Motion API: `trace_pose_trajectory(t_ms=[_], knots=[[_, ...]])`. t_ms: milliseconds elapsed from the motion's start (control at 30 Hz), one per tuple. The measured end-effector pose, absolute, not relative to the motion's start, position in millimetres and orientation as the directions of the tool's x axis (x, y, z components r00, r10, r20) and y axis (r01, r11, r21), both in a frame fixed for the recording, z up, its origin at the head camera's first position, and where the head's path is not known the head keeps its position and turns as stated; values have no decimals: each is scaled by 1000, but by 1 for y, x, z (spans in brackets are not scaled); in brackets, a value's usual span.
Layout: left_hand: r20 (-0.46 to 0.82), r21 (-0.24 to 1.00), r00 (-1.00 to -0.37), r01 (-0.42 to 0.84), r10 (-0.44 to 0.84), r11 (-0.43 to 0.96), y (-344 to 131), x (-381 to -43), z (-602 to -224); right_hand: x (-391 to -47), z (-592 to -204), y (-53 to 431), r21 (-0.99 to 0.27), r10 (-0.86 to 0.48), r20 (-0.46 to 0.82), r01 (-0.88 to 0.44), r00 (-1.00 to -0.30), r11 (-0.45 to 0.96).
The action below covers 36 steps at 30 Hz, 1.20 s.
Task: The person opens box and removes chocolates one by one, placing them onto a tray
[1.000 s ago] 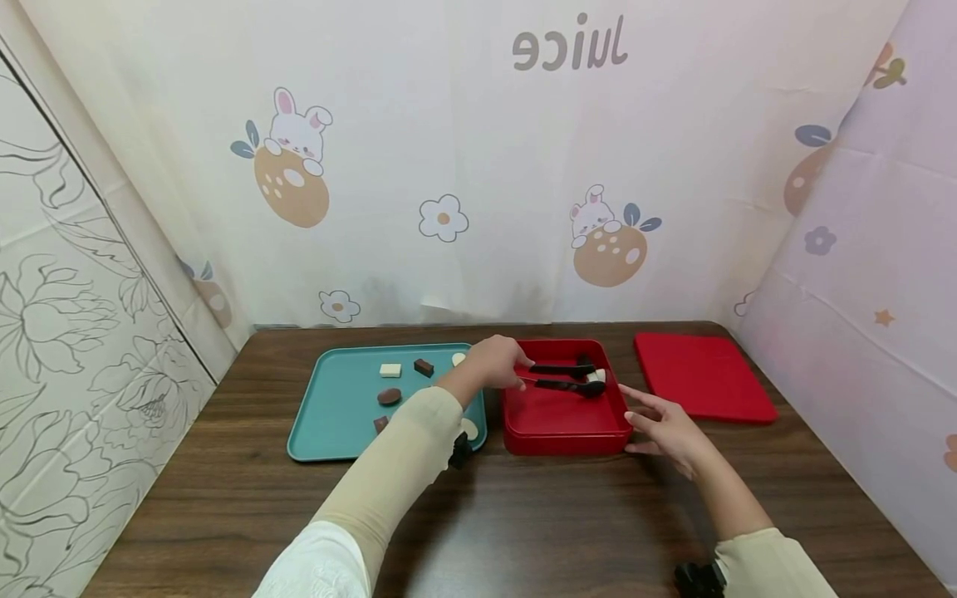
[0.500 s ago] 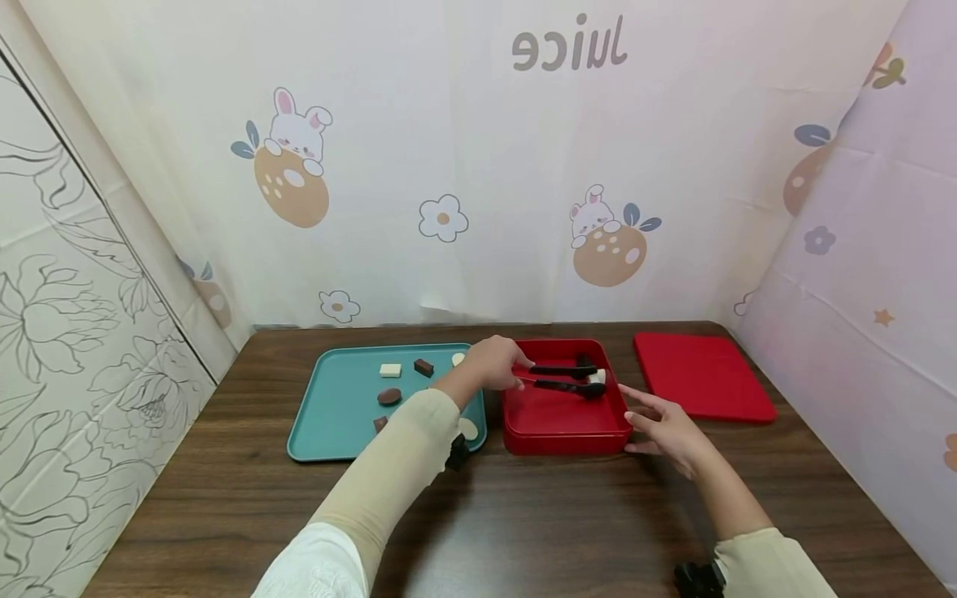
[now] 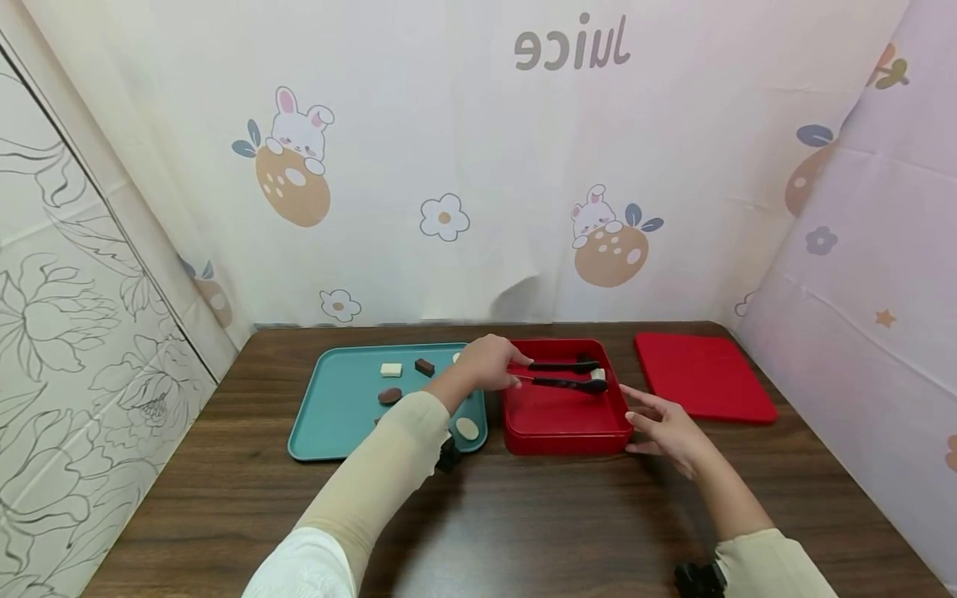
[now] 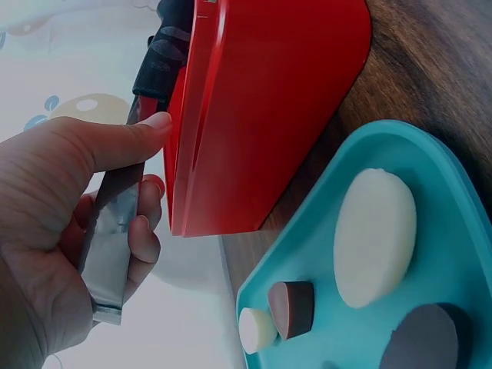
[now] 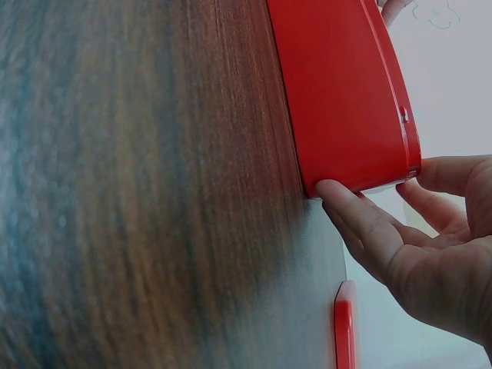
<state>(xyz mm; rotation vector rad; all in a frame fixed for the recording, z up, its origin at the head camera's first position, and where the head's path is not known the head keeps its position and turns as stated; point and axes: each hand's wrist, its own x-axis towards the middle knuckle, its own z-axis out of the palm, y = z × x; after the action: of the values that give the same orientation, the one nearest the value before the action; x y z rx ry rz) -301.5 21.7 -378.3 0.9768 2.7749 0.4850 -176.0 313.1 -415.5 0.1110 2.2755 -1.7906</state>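
My left hand (image 3: 486,363) grips the metal handle of a pair of tongs (image 4: 111,231), thumb on one side and fingers curled on the other. The black arms of the tongs (image 3: 568,384) reach into a red box (image 3: 568,445), over its left wall. Between their tips sits a small white piece (image 3: 597,374), which looks like white chocolate; whether the tips press on it I cannot tell. At the box's right wall, my right hand (image 3: 669,430) rests its extended fingertips, also visible as fingers (image 5: 361,219) against the corner in the right wrist view.
Left of the box lies a teal tray (image 3: 329,415) with several chocolate-like pieces, among them a white oval (image 4: 375,237), a dark block (image 3: 424,367) and a brown oval (image 3: 390,396). A flat red lid (image 3: 706,378) lies to the right. A patterned curtain (image 3: 374,166) hangs behind the table.
My left forearm has swung slightly left, and the tongs' tips have shifted a little right inside the box along with the white piece. The right hand stays at the box wall.
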Motion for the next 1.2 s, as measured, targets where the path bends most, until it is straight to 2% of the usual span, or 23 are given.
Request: trace_pose_trajectory(t_ms=[300,567,867,1200], knots=[[-21,395,-777,571,629,719,12,-296,-378,-176,-416,313,-945,-86,-233,205,-969,255],[14,397,-755,606,656,689,-2,-292,-376,-176,-416,313,-946,-86,-229,201,-970,255],[56,374,-767,609,639,699,-21,-281,-373,-176,-417,313,-944,-83,-243,216,-966,250],[124,322,-748,652,652,686,-39,-270,-373,-177,-416,313,-944,-86,-252,225,-964,242]])
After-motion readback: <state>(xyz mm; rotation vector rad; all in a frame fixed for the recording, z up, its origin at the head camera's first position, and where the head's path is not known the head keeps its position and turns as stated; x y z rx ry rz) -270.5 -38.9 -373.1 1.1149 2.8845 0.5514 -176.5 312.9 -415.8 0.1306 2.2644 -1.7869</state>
